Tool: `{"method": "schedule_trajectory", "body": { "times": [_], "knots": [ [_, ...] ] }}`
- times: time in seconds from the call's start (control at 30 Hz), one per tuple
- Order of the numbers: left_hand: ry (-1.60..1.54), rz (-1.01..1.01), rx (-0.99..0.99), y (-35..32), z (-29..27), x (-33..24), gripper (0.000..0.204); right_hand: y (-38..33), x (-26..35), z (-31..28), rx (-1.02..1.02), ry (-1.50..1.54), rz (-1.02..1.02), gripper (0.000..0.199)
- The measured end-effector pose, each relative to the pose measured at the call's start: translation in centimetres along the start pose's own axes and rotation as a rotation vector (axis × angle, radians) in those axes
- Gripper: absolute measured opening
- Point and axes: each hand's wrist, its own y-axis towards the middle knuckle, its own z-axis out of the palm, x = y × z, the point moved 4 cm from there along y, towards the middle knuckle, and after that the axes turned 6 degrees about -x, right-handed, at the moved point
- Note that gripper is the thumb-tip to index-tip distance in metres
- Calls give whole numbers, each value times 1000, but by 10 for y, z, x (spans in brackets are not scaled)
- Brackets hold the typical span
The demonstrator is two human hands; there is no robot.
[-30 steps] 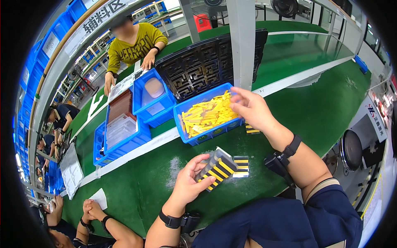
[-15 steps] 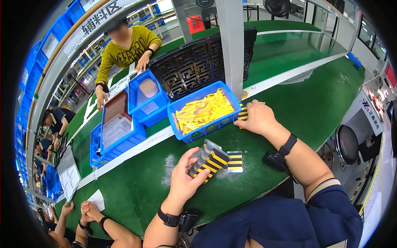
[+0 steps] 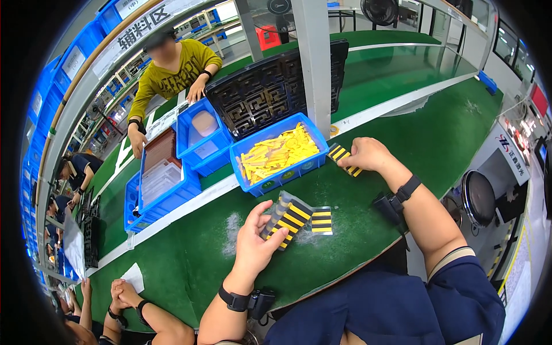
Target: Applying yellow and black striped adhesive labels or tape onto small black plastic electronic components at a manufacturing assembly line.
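Observation:
My left hand [image 3: 253, 247] is closed around a stack of striped cards [image 3: 292, 219], black and yellow across the face and clear along one edge, held tilted above the green table. Just right of that stack, another striped card [image 3: 323, 222] lies flat on the table. Between the thumb and fingers of my right hand [image 3: 371, 154] is a striped card [image 3: 340, 153] of the same pattern, beside the right end of a blue bin [image 3: 290, 179]. Loose yellow strips [image 3: 282, 150] fill that bin.
A grey post [image 3: 318, 86] and a black lattice tray [image 3: 259, 95] stand behind the bin. More blue bins [image 3: 167, 204] sit to the left. Across the table a person in a yellow-green top [image 3: 181, 66] reaches toward them. A neighbour's clasped hands [image 3: 125, 294] rest at the lower left.
My right hand has drawn slightly away from the bin, so more of its striped card shows. The stack in my left hand has turned its striped face upward. At far left, a white sheet has tipped.

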Motion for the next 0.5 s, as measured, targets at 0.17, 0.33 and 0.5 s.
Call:
{"method": "schedule_trajectory", "body": {
  "times": [0.17, 0.33, 0.5],
  "knots": [
    [-20, 6, 1, -1, 5, -1, 57, 1, 0, 3, -70, 87, 56, 38],
    [-69, -26, -14, 1, 3, 2, 57, -5, -2, 10, -111, 160, 30, 38],
    [-126, -27, -35, 2, 4, 2, 56, -6, -11, 15, -188, 242, -1, 39]
  ]
}}
